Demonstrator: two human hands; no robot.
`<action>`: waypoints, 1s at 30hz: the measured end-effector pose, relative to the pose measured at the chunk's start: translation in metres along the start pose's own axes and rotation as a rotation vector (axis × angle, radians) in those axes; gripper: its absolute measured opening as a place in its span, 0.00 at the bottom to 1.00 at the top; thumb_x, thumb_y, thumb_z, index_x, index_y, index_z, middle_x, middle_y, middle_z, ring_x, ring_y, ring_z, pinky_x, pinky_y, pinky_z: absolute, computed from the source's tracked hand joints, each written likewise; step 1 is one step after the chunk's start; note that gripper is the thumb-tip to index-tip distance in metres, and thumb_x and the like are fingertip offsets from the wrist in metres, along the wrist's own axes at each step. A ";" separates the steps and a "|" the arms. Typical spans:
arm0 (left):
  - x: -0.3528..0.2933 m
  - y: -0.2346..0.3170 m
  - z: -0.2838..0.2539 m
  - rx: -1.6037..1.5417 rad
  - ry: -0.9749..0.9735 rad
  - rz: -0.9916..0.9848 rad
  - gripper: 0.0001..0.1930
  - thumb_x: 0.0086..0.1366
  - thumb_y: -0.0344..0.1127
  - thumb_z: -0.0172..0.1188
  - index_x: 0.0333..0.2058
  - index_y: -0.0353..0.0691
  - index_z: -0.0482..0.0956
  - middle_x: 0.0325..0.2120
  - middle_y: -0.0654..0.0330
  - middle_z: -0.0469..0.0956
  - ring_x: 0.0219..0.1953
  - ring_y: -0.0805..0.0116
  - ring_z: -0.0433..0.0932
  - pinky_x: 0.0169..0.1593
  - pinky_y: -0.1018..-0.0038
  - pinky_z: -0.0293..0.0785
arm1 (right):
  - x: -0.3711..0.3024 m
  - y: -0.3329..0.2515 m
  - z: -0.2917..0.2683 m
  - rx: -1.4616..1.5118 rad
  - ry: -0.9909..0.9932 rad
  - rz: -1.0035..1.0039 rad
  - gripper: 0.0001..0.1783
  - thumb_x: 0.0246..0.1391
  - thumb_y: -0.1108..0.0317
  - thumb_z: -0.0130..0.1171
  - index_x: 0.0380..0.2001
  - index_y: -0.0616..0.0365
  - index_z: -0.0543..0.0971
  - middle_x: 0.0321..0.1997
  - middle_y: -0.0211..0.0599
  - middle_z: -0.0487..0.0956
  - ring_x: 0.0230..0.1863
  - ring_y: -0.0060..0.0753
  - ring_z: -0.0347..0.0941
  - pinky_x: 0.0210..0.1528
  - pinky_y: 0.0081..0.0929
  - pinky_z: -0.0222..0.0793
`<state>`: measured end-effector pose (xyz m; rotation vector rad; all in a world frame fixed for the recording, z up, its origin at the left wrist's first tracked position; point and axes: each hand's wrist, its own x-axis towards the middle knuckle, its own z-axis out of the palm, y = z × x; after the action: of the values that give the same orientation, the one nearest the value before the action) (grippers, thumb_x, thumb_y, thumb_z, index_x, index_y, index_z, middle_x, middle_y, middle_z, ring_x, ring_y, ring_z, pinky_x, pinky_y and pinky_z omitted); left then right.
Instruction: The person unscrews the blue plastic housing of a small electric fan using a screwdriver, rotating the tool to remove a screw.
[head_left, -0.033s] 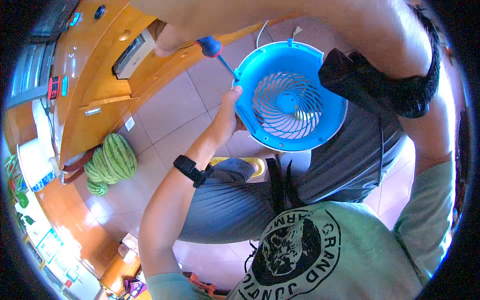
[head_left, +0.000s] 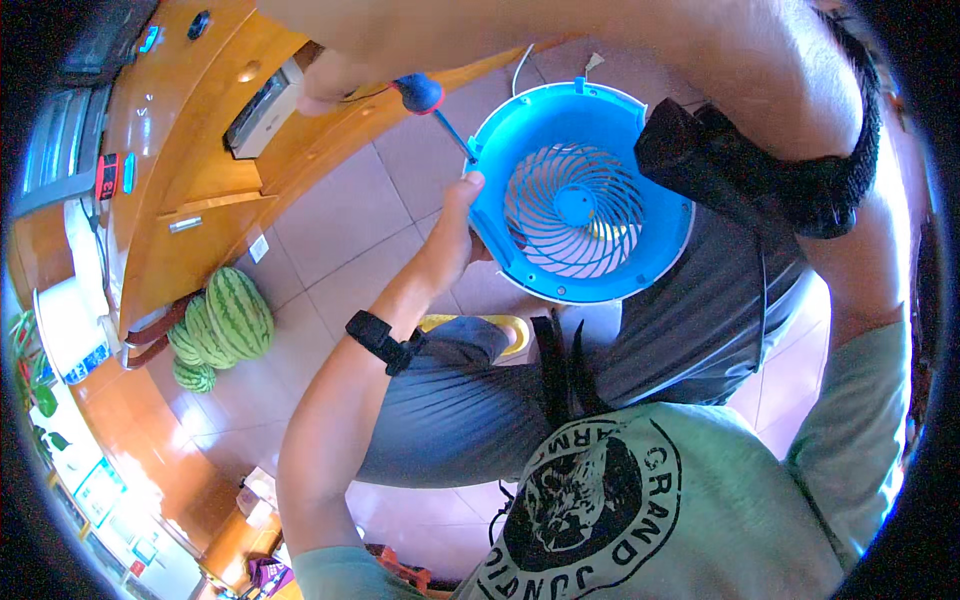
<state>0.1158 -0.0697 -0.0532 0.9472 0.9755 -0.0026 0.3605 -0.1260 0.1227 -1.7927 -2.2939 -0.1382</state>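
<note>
My left hand [head_left: 462, 225] grips the left rim of a round blue plastic fan housing [head_left: 620, 262], its thumb on the edge. A swirl-shaped grille [head_left: 574, 207] fills the middle of the housing, and small screw holes dot the rim. From the upper right my right arm reaches across above the housing. At the top, my right hand [head_left: 335, 75] is closed round the handle end of a screwdriver [head_left: 420, 95] with a blue and red grip. The screwdriver's shaft slants down to the housing's upper left rim, near my left thumb. Part of my right hand's grip is hidden.
A wooden cabinet [head_left: 150, 200] with an open compartment stands at the left, a white box-like device [head_left: 268, 110] inside it. Several watermelons [head_left: 238, 315] lie on the tiled floor beside it. A white plug [head_left: 595, 62] lies beyond the housing. My legs [head_left: 450, 410] are under and beside the housing.
My right hand has shifted slightly left, and the screwdriver's handle looks turned a little. My left hand and the fan housing stay in place.
</note>
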 end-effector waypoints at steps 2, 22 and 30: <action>0.002 0.007 0.011 0.014 -0.041 0.010 0.43 0.67 0.73 0.33 0.61 0.40 0.68 0.46 0.52 0.78 0.46 0.62 0.80 0.51 0.62 0.76 | 0.008 -0.011 -0.004 -0.011 -0.011 -0.019 0.18 0.52 0.67 0.69 0.46 0.60 0.79 0.43 0.43 0.82 0.45 0.44 0.81 0.50 0.38 0.77; -0.002 0.011 0.017 -0.067 -0.004 0.036 0.43 0.67 0.72 0.40 0.60 0.36 0.66 0.41 0.48 0.80 0.42 0.56 0.82 0.48 0.59 0.81 | -0.081 0.053 -0.013 -0.149 0.035 0.271 0.17 0.54 0.66 0.67 0.46 0.60 0.79 0.43 0.44 0.82 0.44 0.44 0.81 0.49 0.37 0.77; 0.003 0.008 0.013 0.014 -0.071 0.038 0.43 0.67 0.73 0.34 0.61 0.37 0.68 0.45 0.52 0.79 0.46 0.62 0.81 0.50 0.64 0.79 | -0.104 0.060 -0.027 -0.186 0.029 0.367 0.17 0.55 0.66 0.67 0.46 0.60 0.79 0.43 0.44 0.82 0.44 0.44 0.81 0.49 0.37 0.78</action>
<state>0.1291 -0.0727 -0.0472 0.9724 0.8924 -0.0108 0.4451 -0.2153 0.1203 -2.2522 -1.9447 -0.3189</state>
